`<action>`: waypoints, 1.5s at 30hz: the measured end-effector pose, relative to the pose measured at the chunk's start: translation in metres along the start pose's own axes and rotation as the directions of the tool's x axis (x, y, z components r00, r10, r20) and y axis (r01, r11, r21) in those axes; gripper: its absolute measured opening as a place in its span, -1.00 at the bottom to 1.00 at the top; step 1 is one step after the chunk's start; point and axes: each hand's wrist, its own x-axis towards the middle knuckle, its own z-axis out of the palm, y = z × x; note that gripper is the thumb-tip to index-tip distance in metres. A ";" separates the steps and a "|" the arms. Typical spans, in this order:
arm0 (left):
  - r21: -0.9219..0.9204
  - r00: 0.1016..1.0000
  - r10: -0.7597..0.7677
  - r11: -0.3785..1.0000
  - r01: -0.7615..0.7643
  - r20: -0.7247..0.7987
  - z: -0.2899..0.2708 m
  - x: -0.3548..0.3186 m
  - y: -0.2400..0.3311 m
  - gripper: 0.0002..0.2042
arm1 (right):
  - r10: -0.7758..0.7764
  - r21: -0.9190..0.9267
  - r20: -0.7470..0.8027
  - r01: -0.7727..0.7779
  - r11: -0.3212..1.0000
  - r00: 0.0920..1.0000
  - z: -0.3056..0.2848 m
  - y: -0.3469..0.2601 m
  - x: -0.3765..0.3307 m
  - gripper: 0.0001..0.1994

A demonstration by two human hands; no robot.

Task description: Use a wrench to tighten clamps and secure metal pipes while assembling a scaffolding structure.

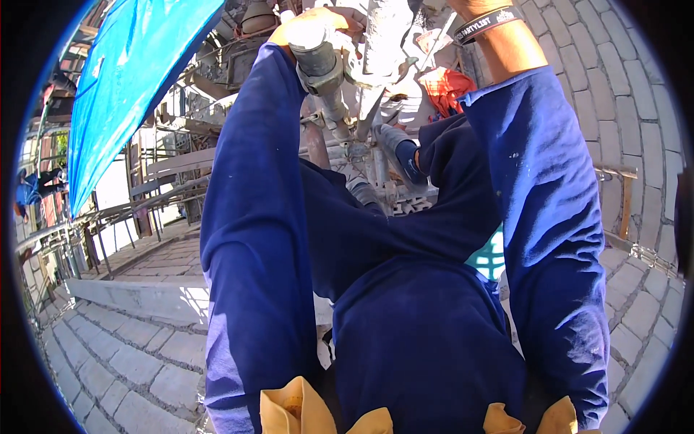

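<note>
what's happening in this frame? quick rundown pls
A person in blue work clothes is up on scaffolding, both arms raised to a metal pole. The left hand is by a coupler on a tube. The right hand is cut off at the top edge; only the wrist with a dark wristband shows. One shoe rests on the frame below. A blue tarp hangs left, above brick paving.

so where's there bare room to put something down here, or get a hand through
Bare room: the grey paving lower left, below the stone step, and the paving at right. Crowded: up top, both hands, left hand, work among scaffold tubes and a clamp, the person's foot right below.
</note>
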 end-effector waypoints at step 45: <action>0.357 0.369 -0.350 0.101 0.929 -0.861 0.078 0.060 0.022 -0.66 | -0.086 -0.715 0.529 0.498 0.491 0.844 0.018 -0.005 0.060 -0.68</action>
